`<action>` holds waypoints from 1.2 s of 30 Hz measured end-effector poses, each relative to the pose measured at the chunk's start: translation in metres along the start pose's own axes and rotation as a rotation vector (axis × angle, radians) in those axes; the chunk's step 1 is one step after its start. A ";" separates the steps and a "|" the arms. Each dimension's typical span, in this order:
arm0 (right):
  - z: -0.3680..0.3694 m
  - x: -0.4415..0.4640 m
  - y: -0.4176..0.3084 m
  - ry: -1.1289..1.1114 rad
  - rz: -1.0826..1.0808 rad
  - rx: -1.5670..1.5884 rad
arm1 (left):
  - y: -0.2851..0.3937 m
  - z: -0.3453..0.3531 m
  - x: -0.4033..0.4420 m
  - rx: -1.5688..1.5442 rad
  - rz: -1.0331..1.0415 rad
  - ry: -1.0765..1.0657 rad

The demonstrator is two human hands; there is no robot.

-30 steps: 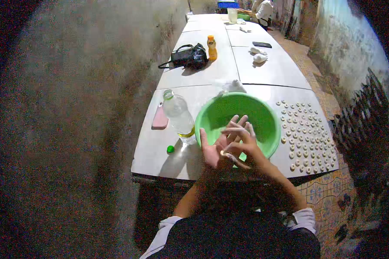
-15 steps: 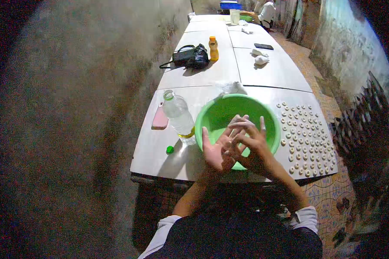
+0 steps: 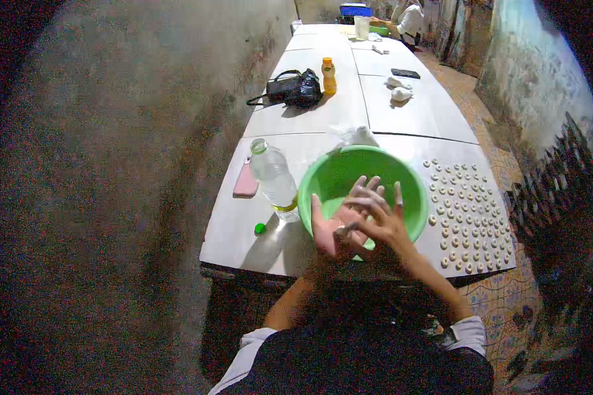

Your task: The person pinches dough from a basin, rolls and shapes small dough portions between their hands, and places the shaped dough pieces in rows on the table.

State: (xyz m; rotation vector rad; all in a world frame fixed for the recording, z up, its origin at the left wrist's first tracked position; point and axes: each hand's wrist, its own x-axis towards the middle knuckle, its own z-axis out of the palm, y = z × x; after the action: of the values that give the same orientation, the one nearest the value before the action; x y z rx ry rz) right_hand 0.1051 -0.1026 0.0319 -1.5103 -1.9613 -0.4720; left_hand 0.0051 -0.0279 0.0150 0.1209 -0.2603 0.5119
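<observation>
Over the near rim of a green basin (image 3: 402, 172), my left hand (image 3: 336, 227) lies palm up with its fingers spread. A small pale piece rests at its palm, partly hidden by the fingers above. My right hand (image 3: 385, 224) is over that palm, index finger and thumb bent toward the piece; whether they grip it cannot be made out. Several rows of small pale rings (image 3: 468, 214) lie on the white table to the right of the basin. Whitish residue shows on the fingers.
A clear bottle (image 3: 275, 178), a green cap (image 3: 260, 228) and a pink phone (image 3: 246, 181) are left of the basin. Farther back are a black bag (image 3: 296, 89), an orange bottle (image 3: 329, 77), white bundles (image 3: 400, 93), a dark phone (image 3: 405, 74) and another person (image 3: 410, 20).
My right hand's fingers have shifted over the left palm, its little finger now raised apart. The small piece has moved from the fingertips at the wrist side toward the palm. The view has tilted slightly.
</observation>
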 end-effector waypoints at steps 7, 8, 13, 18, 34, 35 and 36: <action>-0.030 0.002 -0.008 -0.070 0.143 0.217 | 0.000 0.005 -0.002 0.000 0.024 0.048; -0.028 0.001 -0.008 -0.070 0.145 0.216 | -0.002 0.007 -0.002 0.034 0.033 0.037; -0.018 -0.001 -0.009 -0.094 0.033 0.144 | -0.002 0.004 -0.001 0.137 0.032 0.019; -0.014 -0.002 -0.009 -0.115 -0.016 0.104 | -0.005 0.006 -0.001 0.132 0.051 -0.014; 0.004 -0.007 0.000 -0.074 -0.031 0.066 | -0.007 0.010 -0.003 0.132 0.065 -0.013; 0.004 -0.006 -0.002 -0.073 -0.033 0.067 | -0.006 0.010 -0.004 0.134 0.066 -0.014; 0.003 -0.005 -0.003 -0.031 -0.027 0.045 | -0.007 0.012 -0.005 0.105 0.052 0.005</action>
State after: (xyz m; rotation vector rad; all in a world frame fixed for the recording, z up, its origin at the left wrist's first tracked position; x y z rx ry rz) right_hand 0.1020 -0.1056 0.0263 -1.4733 -2.0057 -0.4153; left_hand 0.0019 -0.0380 0.0244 0.2156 -0.2324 0.5779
